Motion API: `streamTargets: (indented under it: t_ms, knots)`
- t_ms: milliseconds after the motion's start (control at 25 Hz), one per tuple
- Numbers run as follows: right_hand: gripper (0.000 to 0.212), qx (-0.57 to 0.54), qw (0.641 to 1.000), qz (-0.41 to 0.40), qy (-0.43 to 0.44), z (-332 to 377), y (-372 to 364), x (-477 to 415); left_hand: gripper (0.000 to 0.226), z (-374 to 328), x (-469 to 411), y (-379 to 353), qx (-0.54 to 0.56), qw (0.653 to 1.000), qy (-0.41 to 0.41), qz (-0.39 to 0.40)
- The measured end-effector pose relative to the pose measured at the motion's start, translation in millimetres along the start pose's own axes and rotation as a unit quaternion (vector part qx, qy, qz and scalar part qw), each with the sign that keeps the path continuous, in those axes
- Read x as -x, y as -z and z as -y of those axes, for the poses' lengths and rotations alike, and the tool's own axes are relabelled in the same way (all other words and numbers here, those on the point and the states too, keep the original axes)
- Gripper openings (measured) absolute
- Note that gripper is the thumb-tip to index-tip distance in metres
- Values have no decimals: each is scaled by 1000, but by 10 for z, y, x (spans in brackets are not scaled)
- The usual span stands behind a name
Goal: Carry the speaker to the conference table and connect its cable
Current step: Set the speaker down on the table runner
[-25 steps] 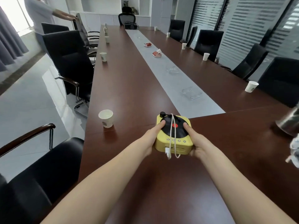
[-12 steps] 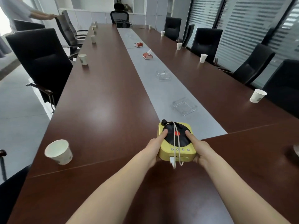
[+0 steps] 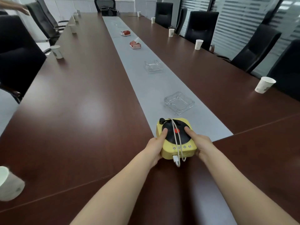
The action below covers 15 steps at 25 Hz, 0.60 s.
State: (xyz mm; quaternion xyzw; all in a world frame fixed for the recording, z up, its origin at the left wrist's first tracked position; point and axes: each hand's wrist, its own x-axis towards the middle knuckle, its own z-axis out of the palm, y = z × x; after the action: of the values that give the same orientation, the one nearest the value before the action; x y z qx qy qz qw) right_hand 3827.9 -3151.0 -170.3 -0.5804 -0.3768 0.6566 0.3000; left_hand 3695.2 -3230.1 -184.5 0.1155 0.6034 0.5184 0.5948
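The speaker (image 3: 168, 151) is a small yellow box with a black record-style disc and a red dot on top. A white cable (image 3: 176, 140) lies looped over its top, and the white plug end hangs down its near face. My left hand (image 3: 155, 146) grips its left side, thumb on the disc. My right hand (image 3: 200, 143) grips its right side, thumb on the disc as well. The speaker is at the near end of the grey runner (image 3: 146, 82) on the long dark-brown conference table (image 3: 81, 111); whether it touches the table I cannot tell.
Two glass ashtrays (image 3: 179, 102) (image 3: 153, 65) and two red-and-white boxes (image 3: 135, 44) lie along the runner. Paper cups (image 3: 264, 85) (image 3: 56, 51) (image 3: 9, 184) stand near the table edges. Black chairs (image 3: 253, 49) line both sides. Another person's hand (image 3: 22, 8) shows at far left.
Both hands have carried the speaker forward over the table to the runner's near end. The view has swung right, so the near paper cup has slid to the left edge.
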Motion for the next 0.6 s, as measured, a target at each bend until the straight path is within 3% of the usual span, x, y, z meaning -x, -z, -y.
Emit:
streamTargets:
  t_ms: [240, 360, 600]
  knots:
    - [28, 14, 999, 0, 33, -74, -108, -309, 44, 73, -314, -143, -93, 977, -102, -165]
    - [29, 41, 998, -4, 51, -166, -154, -381, 38, 99, -363, -160, -108, 967, -150, -175]
    - [32, 134, 981, -27, 138, -303, -208, -418, 58, 176, -420, -181, -175, 957, -135, -190]
